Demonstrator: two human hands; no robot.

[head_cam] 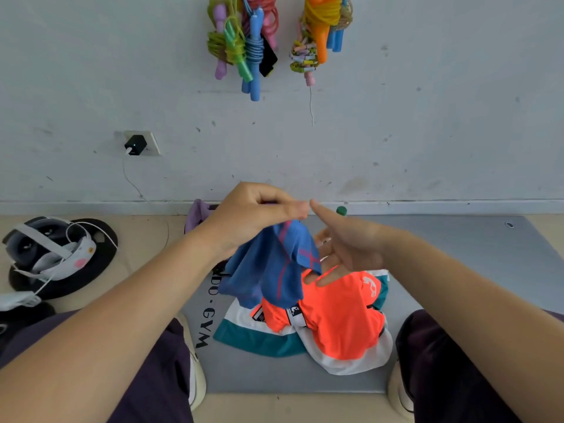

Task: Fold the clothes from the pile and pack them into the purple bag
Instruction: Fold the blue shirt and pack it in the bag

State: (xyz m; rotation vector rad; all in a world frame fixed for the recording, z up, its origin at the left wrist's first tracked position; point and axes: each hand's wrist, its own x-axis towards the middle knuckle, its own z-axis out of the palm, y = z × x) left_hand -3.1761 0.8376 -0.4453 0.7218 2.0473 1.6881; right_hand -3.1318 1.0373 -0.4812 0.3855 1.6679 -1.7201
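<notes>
A blue garment with pink stripes (274, 267) hangs from my left hand (253, 215), which pinches its top edge above the pile. My right hand (345, 242) is open beside it, fingers spread and pointing left, just behind the blue cloth. Under them lies the pile: an orange garment (338, 319) on top of a white and teal one (259, 340), all on a grey gym mat (457, 270). The purple bag (197, 215) stands by the wall, mostly hidden behind my left hand.
A headset with white cables (48, 248) rests on a black round disc at the left. A charger (135, 145) is plugged into the wall socket. Coloured skipping ropes (244, 44) hang on the wall. My knees and shoes flank the mat's near edge.
</notes>
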